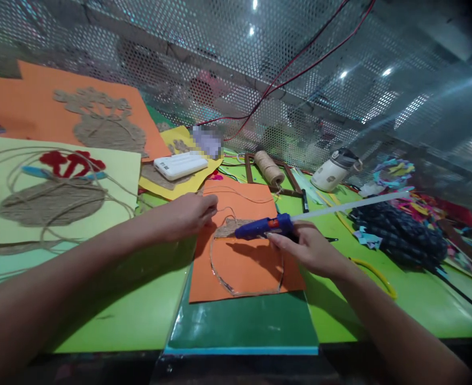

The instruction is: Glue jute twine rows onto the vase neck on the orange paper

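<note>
White power bank [180, 165] on yellow paper [187, 182] upper centre; twine spool [270, 167] and white jar [333, 169] right of it, green desk [139, 315] beneath

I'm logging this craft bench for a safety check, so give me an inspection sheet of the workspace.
Surface: green table, crowded.
Job's things: orange sheet with twine outline; blue glue gun with glue stick.
Clutter: twine spool, white box, paper scraps, finished twine pictures.
Hands: left hand pinches twine; right hand grips the gun.
Cables: red wires along the mesh.
Surroundings: perforated metal wall.
</note>
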The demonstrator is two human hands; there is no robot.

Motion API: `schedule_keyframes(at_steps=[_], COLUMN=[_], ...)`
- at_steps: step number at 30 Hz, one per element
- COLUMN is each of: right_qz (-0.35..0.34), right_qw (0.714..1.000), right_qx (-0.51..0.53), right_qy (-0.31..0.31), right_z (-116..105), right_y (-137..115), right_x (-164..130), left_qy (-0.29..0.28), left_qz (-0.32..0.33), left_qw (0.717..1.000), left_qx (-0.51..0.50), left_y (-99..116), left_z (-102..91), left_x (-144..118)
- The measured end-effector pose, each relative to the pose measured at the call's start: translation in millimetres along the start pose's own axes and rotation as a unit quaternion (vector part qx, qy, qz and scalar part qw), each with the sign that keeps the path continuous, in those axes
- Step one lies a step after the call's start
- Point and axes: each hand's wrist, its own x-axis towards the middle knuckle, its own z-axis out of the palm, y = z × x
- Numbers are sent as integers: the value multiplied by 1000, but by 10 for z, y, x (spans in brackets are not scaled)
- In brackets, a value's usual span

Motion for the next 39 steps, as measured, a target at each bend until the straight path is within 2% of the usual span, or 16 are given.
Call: schedule_keyframes(at_steps=[3, 8, 16, 25, 29, 39], right_qz=[-26, -46, 15, -19, -4, -23], right_qw=[999, 998, 999, 1000, 999, 999], right_qx=[5, 4, -23, -4, -2, 2], right_qy=[-29, -44, -32, -22, -33, -31], right_z=[106, 207, 161, 258, 261, 267], right_y=[-110, -168, -69, -128, -127, -153], right_x=[92, 169, 107, 127, 126, 141], left_qy=[0, 14, 4, 21, 27, 5], left_qz=[6, 32, 1, 14, 27, 14], left_qw=[1000, 997, 997, 997, 997, 997], left_qx=[-1, 69, 79, 68, 61, 73], left_y=[-17, -53, -1, 8, -20, 22], left_z=[8, 71, 95, 95, 101, 81], left_x=[6, 19, -5, -8, -6, -18])
